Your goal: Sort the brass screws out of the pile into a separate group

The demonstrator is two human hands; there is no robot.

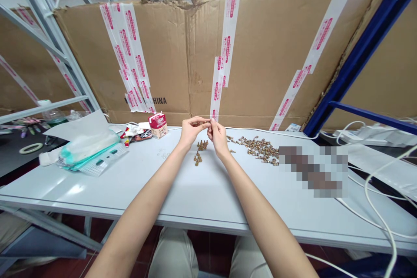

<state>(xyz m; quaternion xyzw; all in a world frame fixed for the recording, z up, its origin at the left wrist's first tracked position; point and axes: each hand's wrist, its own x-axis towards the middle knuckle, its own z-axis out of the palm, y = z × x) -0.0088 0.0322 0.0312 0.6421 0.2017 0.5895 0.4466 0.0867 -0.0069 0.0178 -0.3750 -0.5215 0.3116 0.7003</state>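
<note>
My left hand (pixel 191 131) and my right hand (pixel 218 134) meet fingertip to fingertip above the middle of the table. Both pinch at a small brass-coloured metal part (pixel 207 122), mostly covered by the fingers; its exact kind is too small to tell. Below and between my wrists stands a cluster of small brass-coloured metal parts (pixel 198 153), several of them upright. To the right of my right hand spreads a larger loose heap of similar brass-coloured parts (pixel 260 149). A few tiny clear pieces (pixel 163 154) lie left of my left forearm.
A red and cream drink carton (pixel 158 126) and crumpled wrappers (pixel 137 134) stand at the back left. Further left are teal-edged plastic packs (pixel 87 150). A cardboard wall (pixel 169 61) closes off the back. White cables (pixel 371 200) run along the right side, near a pixelated patch.
</note>
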